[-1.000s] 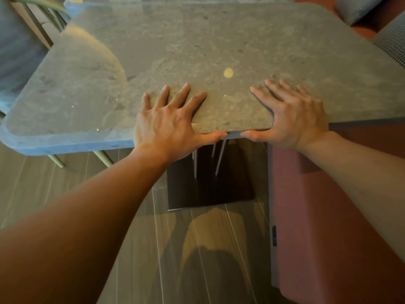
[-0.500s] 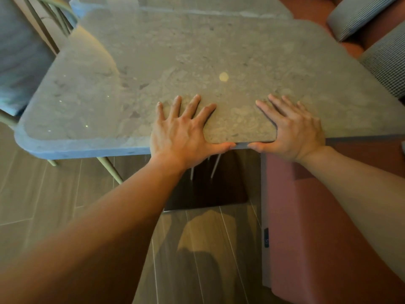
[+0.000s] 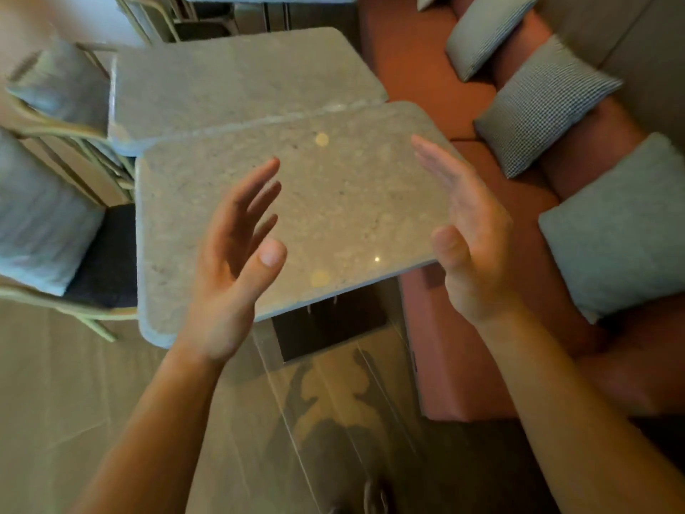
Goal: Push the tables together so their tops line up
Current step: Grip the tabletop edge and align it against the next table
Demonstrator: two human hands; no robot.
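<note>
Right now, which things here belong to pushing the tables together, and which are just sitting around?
Part of the job: near stone-top table, far stone-top table, left hand, right hand.
Just around: red bench, checked cushions, plain grey cushion, padded chairs.

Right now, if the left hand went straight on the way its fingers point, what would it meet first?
Likely the near table, short of the far table; the left hand seems raised, so depth is unclear.
</note>
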